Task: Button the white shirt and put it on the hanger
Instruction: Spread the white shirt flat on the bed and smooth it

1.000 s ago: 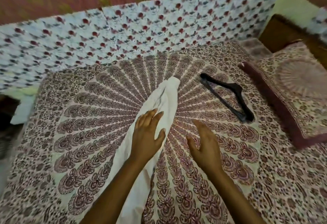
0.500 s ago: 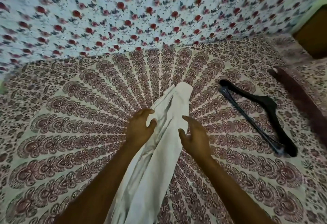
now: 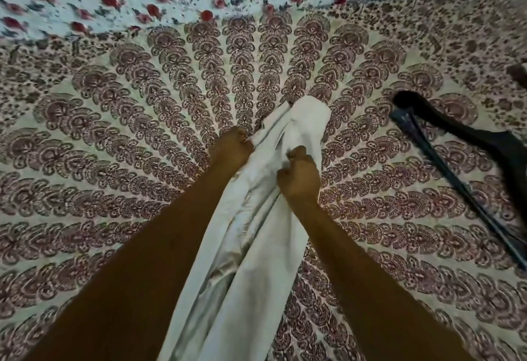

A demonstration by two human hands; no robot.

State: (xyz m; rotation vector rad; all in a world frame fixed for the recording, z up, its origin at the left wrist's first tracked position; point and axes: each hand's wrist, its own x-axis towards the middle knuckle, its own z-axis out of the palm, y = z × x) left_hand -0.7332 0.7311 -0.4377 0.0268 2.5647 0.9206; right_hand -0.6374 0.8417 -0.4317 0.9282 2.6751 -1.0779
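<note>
Shirt [image 3: 256, 246], white, bunched into a long rumpled strip down the middle of the bedspread [image 3: 114, 161], running from near the centre of the print toward the person. Cloth looks thin, light and limp: likely to sag and slide, no stiffness to lean on. Left hand [image 3: 231, 151] pinches the strip's left edge near the far end, fingers curled. Right hand [image 3: 299, 178] grips a fold at its right side, fingers curled round the cloth. Buttons, collar and placket hidden in the folds. Best hold, by judgement: collar or shoulder seams, once spread flat. Hanger [image 3: 467, 161], black, lies well apart at right, untouched.
</note>
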